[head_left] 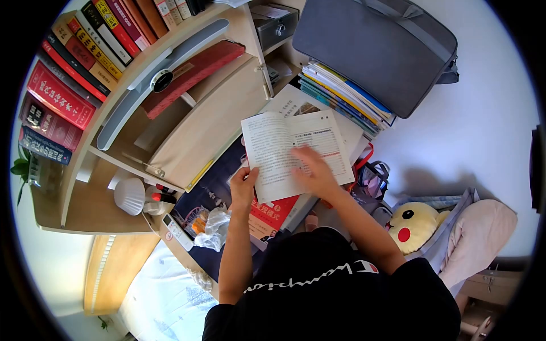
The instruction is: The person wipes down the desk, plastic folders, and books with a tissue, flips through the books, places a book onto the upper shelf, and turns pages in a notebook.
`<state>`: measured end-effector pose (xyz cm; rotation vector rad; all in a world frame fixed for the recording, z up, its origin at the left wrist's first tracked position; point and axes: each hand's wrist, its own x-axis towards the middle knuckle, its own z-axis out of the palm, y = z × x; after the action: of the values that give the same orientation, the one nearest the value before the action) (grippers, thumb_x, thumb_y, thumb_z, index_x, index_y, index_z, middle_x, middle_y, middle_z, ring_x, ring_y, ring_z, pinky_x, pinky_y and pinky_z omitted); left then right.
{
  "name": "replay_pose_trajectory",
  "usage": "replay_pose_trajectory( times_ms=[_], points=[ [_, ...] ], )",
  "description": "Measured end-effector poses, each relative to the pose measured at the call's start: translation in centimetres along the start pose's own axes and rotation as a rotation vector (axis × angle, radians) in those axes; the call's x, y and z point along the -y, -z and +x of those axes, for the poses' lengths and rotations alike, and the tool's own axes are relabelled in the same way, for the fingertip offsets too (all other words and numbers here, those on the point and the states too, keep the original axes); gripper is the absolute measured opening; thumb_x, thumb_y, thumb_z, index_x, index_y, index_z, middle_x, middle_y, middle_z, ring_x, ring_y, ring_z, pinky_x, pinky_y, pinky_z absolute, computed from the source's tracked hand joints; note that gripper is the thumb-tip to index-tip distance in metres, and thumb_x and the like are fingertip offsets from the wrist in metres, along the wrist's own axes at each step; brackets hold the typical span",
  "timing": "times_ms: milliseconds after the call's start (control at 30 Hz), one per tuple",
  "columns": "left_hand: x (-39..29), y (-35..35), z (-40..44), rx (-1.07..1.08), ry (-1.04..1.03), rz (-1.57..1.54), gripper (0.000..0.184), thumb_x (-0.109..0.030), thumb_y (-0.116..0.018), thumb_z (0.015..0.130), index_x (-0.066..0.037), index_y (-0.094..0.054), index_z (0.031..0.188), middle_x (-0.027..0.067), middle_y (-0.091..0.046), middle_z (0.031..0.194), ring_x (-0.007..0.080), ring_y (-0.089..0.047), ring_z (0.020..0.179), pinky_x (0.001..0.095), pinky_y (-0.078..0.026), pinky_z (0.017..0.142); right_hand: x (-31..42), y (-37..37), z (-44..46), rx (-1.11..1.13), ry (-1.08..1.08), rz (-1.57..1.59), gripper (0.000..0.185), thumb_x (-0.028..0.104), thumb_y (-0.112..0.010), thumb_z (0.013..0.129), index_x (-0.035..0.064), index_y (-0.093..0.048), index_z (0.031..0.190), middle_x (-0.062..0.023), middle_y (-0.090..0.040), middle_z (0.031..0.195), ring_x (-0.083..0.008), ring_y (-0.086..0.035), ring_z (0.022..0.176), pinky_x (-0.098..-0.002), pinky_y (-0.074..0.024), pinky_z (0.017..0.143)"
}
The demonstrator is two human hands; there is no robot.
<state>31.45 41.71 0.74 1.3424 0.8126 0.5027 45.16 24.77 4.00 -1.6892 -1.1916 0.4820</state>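
Note:
An open book (273, 149) with printed pages lies above the desk in the middle of the view. My left hand (244, 181) grips its lower left edge, thumb on the page. Over the right page is my right hand (314, 173), its fingers spread and blurred by motion; whether the fingertips touch the paper cannot be made out. Beneath the open book, a red-covered book (274, 213) shows near my left forearm.
A shelf holds upright books (62, 94) at the upper left. Stacked books (341, 96) and a grey bag (375, 45) are at the upper right. A crumpled plastic bag (213, 228) lies left of my left forearm; a yellow plush toy (414, 227) sits at right.

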Motion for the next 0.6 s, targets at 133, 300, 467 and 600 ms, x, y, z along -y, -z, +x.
replay_pose_trajectory(
  times_ms=[133,300,467,600],
  points=[
    [1.3,0.3,0.5,-0.021,-0.021,-0.011,0.015,-0.015,-0.058,0.087,0.0,-0.061,0.086,-0.0006,-0.058,0.071,0.005,-0.05,0.059,0.0194,-0.04,0.053,-3.9,3.7,-2.8,-0.564,-0.181,-0.737,0.071,0.03,-0.067,0.073,-0.0037,-0.038,0.129,-0.0276,-0.034,0.134,-0.0468,-0.026,0.126,-0.0473,-0.0257,0.104],
    [1.8,0.4,0.7,-0.019,-0.017,-0.053,0.015,-0.016,-0.058,0.088,-0.001,-0.06,0.082,-0.0004,-0.058,0.071,0.0044,-0.049,0.058,0.0189,-0.039,0.053,-5.0,5.1,-5.0,-0.447,-0.41,-0.807,0.06,0.033,-0.067,0.071,-0.0016,-0.052,0.119,-0.0258,-0.037,0.133,-0.0474,-0.025,0.127,-0.0475,-0.026,0.104],
    [2.0,0.4,0.7,-0.036,-0.047,-0.061,0.016,-0.016,-0.058,0.088,-0.001,-0.059,0.082,-0.0003,-0.058,0.07,0.0042,-0.049,0.058,0.0186,-0.038,0.052,-4.0,5.6,-4.1,-0.5,-0.31,-0.581,0.048,0.028,-0.064,0.076,0.0,-0.055,0.114,-0.0243,-0.054,0.116,-0.04,-0.043,0.117,-0.0455,-0.0288,0.102],
    [1.8,0.6,0.4,-0.03,-0.049,-0.093,0.015,-0.015,-0.058,0.088,-0.001,-0.059,0.083,-0.0002,-0.058,0.07,0.0043,-0.049,0.058,0.0184,-0.039,0.052,-3.5,6.0,-3.4,-0.51,-0.36,-0.365,0.042,0.025,-0.062,0.078,0.0006,-0.056,0.111,-0.0217,-0.056,0.115,-0.0344,-0.05,0.11,-0.0436,-0.0304,0.101]
  ],
)
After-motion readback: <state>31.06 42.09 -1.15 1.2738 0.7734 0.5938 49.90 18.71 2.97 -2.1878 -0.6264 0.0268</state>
